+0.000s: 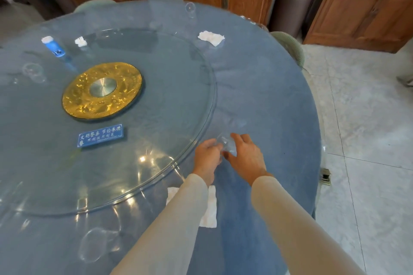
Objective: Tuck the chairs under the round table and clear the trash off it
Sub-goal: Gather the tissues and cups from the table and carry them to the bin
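Clearing trash is the step in hand — both hands meet on a clear plastic cup (226,146), left hand (207,155) and right hand (245,158) fingers closed around it. Next: lift it away; a napkin (211,207) lies behind the wrists.

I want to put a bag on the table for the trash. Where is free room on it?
The cloth between the glass turntable's right rim and the table edge, past both hands, is bare. So is the turntable right of the gold disc. The near edge is crowded: napkin, clear cup.
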`<move>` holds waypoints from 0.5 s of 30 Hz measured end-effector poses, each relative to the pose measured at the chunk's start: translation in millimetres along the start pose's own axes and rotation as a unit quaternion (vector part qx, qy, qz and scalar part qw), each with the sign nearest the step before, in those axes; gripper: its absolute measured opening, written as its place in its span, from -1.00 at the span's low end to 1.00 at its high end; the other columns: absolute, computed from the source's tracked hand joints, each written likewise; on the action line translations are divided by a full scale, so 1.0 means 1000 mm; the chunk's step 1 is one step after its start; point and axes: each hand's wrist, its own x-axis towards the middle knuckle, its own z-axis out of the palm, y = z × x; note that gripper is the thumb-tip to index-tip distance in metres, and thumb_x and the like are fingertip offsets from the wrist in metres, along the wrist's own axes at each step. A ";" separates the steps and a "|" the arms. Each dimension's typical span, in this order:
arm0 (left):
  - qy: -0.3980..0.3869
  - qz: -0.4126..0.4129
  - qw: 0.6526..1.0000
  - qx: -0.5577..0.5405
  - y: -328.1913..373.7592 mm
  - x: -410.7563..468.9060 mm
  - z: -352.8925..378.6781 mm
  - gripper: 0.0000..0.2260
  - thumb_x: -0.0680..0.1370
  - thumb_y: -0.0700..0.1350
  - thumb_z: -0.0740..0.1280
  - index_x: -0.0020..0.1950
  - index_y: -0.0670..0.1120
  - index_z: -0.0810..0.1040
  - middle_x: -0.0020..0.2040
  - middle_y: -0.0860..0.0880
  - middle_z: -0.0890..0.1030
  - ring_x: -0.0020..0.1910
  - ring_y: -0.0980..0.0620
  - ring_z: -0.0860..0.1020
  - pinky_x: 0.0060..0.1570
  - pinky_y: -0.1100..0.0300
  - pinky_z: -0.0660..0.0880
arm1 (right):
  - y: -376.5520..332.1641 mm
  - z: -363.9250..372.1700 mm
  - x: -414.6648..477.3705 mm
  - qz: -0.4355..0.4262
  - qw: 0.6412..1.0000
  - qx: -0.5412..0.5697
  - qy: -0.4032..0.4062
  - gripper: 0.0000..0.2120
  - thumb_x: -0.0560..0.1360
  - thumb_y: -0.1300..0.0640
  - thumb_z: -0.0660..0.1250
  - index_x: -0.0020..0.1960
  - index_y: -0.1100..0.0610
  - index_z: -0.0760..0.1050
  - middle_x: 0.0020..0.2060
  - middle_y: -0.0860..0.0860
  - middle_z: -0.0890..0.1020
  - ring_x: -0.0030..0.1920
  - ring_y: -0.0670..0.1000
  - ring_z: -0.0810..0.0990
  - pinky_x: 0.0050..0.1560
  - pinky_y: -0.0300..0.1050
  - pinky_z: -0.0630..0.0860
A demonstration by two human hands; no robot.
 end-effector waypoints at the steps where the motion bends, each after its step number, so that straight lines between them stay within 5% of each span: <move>1: 0.006 -0.003 1.000 -0.016 0.003 -0.002 -0.010 -0.86 0.56 -0.24 0.40 0.06 -0.03 0.64 -0.02 -0.07 0.66 -0.05 -0.03 0.59 0.01 0.14 0.57 | -0.011 0.000 -0.003 -0.002 1.000 0.024 0.001 -0.43 0.53 -0.04 0.39 0.47 0.06 0.31 0.31 0.10 0.46 0.14 0.25 0.57 0.11 0.05 0.49; 7: 0.057 0.024 0.993 -0.102 0.023 -0.027 -0.082 -0.70 0.59 -0.24 0.40 0.30 -0.06 0.52 0.14 -0.18 0.67 0.11 -0.15 0.67 0.18 -0.01 0.60 | -0.086 0.005 -0.021 -0.028 0.994 0.109 -0.003 -0.48 0.50 -0.02 0.40 0.41 0.07 0.36 0.24 0.09 0.51 0.13 0.20 0.58 0.08 0.05 0.54; 11: 0.077 0.041 0.986 -0.145 0.032 -0.055 -0.137 -0.75 0.57 -0.27 0.40 0.25 -0.15 0.58 0.03 -0.18 0.69 -0.10 -0.07 0.67 -0.03 0.08 0.63 | -0.136 0.017 -0.041 -0.047 0.986 0.162 -0.020 -0.48 0.48 0.01 0.43 0.38 0.09 0.41 0.23 0.07 0.57 0.19 0.14 0.57 0.15 -0.06 0.48; 15: 0.091 0.072 0.981 -0.157 0.036 -0.093 -0.199 -0.89 0.57 -0.27 0.40 0.05 -0.09 0.62 -0.10 -0.07 0.69 -0.20 0.02 0.65 -0.19 0.18 0.64 | -0.184 0.039 -0.074 -0.088 0.968 0.234 -0.014 -0.50 0.41 -0.04 0.53 0.27 0.08 0.47 0.06 0.01 0.64 0.07 0.06 0.60 -0.04 -0.24 0.38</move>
